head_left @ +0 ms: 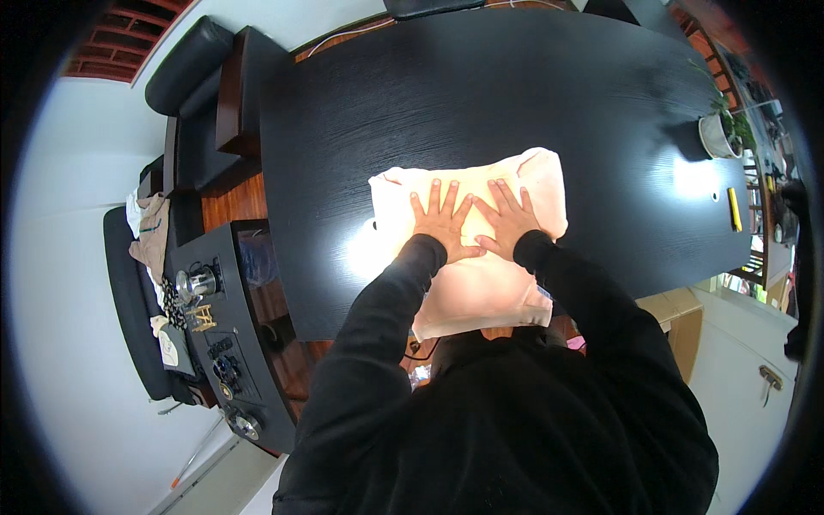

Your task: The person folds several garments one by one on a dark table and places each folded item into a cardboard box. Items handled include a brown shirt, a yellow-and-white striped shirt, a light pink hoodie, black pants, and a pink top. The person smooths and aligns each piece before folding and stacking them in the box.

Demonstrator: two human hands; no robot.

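Observation:
A pale pink garment [479, 293] lies spread over the near edge of the black table [463, 90], its lower hem hanging toward my body. Both upper corners of the cloth look folded inward. My left hand [444, 222] rests flat on its middle, fingers spread and pointing away from me. Beside it, my right hand [508, 219] also presses flat with the fingers apart, the two hands nearly meeting at the fingertips. Neither hand grasps anything. Strong light washes out the cloth's detail around them.
At the table's right end stand a white plant pot [714, 136] and a yellow object [734, 210]. A dark tea cabinet [244, 386] with a metal kettle [196, 285] is on the left. Behind it are a black armchair [193, 84] and clothes on a sofa. An open cardboard box [682, 328] sits right.

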